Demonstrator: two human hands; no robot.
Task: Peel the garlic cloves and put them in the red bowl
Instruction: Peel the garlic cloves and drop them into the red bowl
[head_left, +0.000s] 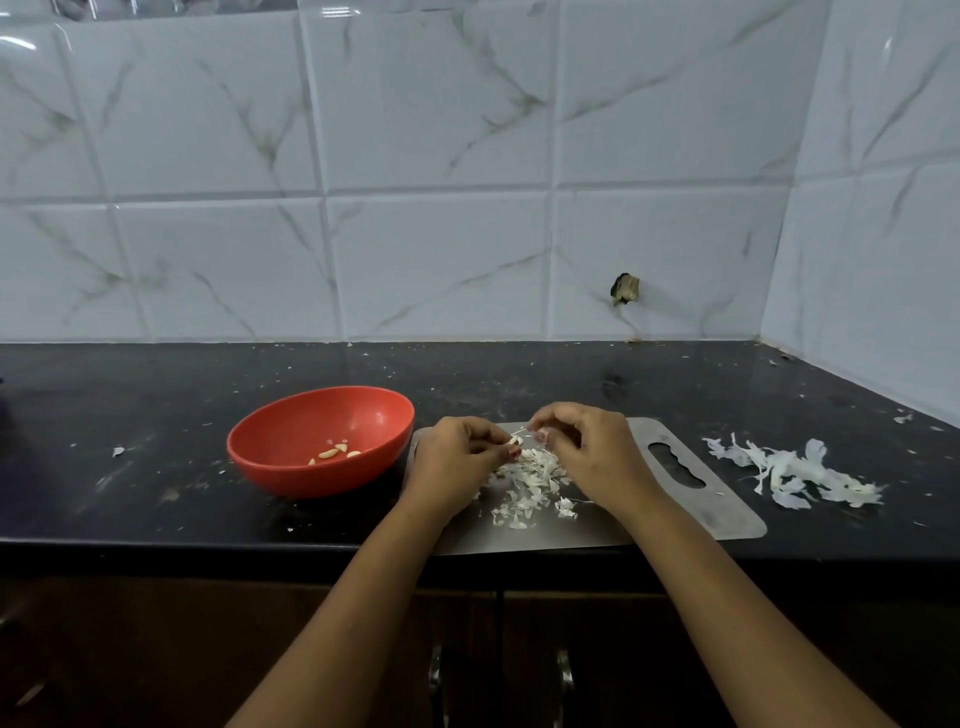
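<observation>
- The left hand pinches a small, pale garlic clove between thumb and curled fingertips, just above the board
- The right hand has its fingers curled in and nips a thin white sliver of skin that runs off the clove's tip
- Under both hands lies a flat steel chopping board, dull grey with rounded corners and a wavy handle slot at its right end
- Small papery skin flakes, white and curled, are scattered on the board below the hands
- The red bowl, smooth, round plastic, sits just left of the board; a few glossy cream peeled cloves lie at its bottom
- A looser heap of long, translucent husks rests on the counter to the right of the board
- The countertop is polished black stone, speckled with crumbs and bits of skin
- Behind it, glossy white wall tiles with grey marble veining; one has a chipped hole
- Dark cabinet doors with metal handles sit below the counter edge
</observation>
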